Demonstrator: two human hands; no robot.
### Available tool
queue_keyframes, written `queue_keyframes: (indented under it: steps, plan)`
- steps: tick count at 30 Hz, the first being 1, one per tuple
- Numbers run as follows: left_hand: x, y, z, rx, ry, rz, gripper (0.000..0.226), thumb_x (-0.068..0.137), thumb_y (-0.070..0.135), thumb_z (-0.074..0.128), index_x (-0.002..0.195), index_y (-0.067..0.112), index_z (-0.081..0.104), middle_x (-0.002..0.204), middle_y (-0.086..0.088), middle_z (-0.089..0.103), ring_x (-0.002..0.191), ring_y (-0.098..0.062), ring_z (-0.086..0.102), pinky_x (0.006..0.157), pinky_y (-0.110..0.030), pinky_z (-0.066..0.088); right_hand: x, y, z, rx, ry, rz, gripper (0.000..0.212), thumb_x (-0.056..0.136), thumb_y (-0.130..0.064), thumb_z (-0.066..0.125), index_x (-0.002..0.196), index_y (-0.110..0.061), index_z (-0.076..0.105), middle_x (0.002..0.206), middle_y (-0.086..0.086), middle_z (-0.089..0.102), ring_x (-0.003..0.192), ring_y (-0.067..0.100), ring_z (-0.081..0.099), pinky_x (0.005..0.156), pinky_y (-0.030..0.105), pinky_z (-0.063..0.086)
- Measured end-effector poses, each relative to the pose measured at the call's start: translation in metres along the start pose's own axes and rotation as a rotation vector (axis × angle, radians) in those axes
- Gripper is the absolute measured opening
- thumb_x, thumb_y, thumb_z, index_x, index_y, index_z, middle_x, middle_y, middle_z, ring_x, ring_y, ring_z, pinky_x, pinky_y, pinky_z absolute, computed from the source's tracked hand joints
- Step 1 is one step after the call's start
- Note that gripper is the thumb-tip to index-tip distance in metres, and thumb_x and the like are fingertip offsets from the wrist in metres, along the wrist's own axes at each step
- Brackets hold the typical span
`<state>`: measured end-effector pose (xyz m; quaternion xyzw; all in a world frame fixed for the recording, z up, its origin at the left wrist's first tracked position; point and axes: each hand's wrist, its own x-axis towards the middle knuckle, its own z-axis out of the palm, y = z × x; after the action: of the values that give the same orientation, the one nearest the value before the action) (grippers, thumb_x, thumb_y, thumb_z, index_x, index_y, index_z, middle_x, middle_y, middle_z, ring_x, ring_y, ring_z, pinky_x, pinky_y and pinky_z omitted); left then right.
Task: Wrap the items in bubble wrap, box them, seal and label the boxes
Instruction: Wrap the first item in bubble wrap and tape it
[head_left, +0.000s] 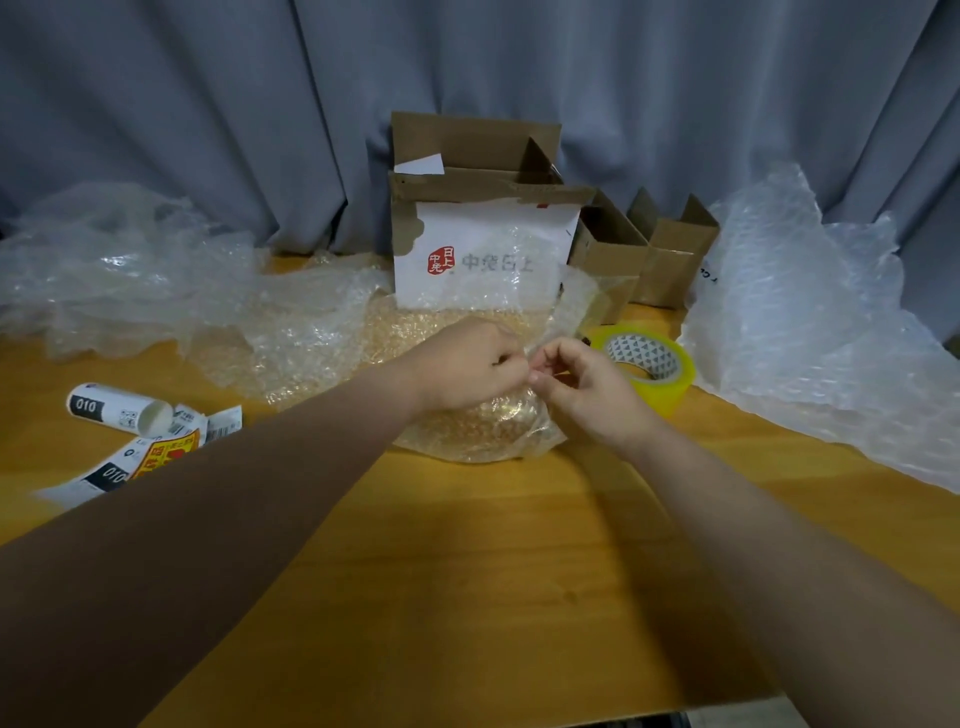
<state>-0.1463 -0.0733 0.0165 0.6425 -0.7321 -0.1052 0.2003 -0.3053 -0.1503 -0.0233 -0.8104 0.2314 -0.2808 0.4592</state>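
Both my left hand (467, 366) and right hand (584, 387) pinch the bubble wrap (470, 434) edge; I'd keep it taut, tape roll (655, 382) just beside.

Your clear wrap (467, 431) lies crumpled in front of you. Behind it the big box (483, 254) stands open, white front, torn edges. Small box (605, 260) sits just beside its right side, then end box (675, 265), both open. Yellow tape (662, 389) lies flat right of wrap.
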Motion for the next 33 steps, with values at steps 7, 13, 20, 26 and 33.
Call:
queue_keyframes:
  steps: [7, 13, 20, 26, 33]
  plan:
    - [-0.026, 0.013, 0.013, 0.605, -0.202, -0.019, 0.109, 0.064, 0.088, 0.041, 0.142, 0.012, 0.032, 0.141, -0.006, 0.041, 0.133, -0.023, 0.033, 0.117, -0.041, 0.012, 0.005, 0.000, 0.002, 0.041, 0.040, 0.101, 0.010, 0.089, -0.008, 0.064, 0.082, -0.015, 0.063, 0.082, 0.010, 0.062, 0.075, 0.010, 0.056, 0.070, 0.016, 0.048]
    - [-0.031, 0.007, 0.029, 0.531, 0.091, -0.007, 0.080, 0.079, 0.074, 0.042, 0.137, 0.019, 0.040, 0.138, 0.001, 0.047, 0.127, -0.018, 0.042, 0.106, -0.033, 0.025, -0.007, -0.004, 0.005, 0.133, 0.114, 0.139, 0.012, 0.092, -0.014, 0.061, 0.095, -0.008, 0.071, 0.090, 0.004, 0.071, 0.080, -0.002, 0.063, 0.077, 0.013, 0.049]
    - [-0.021, 0.003, 0.020, 0.550, 0.029, 0.067, 0.071, 0.084, 0.065, 0.013, 0.127, 0.019, 0.047, 0.124, 0.003, 0.053, 0.115, -0.018, 0.050, 0.098, -0.035, 0.032, -0.031, 0.006, -0.002, 0.196, -0.156, 0.158, 0.075, 0.074, -0.038, 0.066, 0.141, -0.015, 0.043, 0.140, -0.010, 0.047, 0.126, -0.007, 0.042, 0.103, 0.014, 0.037]
    - [-0.009, 0.002, 0.021, 0.389, 0.105, 0.019, 0.034, 0.098, 0.045, 0.032, 0.095, 0.021, 0.056, 0.087, 0.007, 0.053, 0.081, -0.016, 0.051, 0.067, -0.029, 0.032, -0.026, 0.007, 0.006, 0.170, -0.016, 0.115, 0.051, 0.082, -0.006, 0.070, 0.130, -0.009, 0.055, 0.124, -0.007, 0.060, 0.112, -0.005, 0.056, 0.101, 0.016, 0.043]
    - [0.004, -0.003, 0.020, 0.245, 0.157, -0.151, 0.019, 0.095, 0.038, 0.045, 0.089, 0.023, 0.056, 0.081, 0.007, 0.060, 0.074, -0.016, 0.056, 0.056, -0.028, 0.038, -0.020, 0.008, 0.022, 0.276, 0.117, 0.206, 0.019, 0.084, -0.021, 0.072, 0.099, -0.015, 0.062, 0.113, 0.003, 0.064, 0.109, 0.015, 0.057, 0.094, 0.030, 0.047]
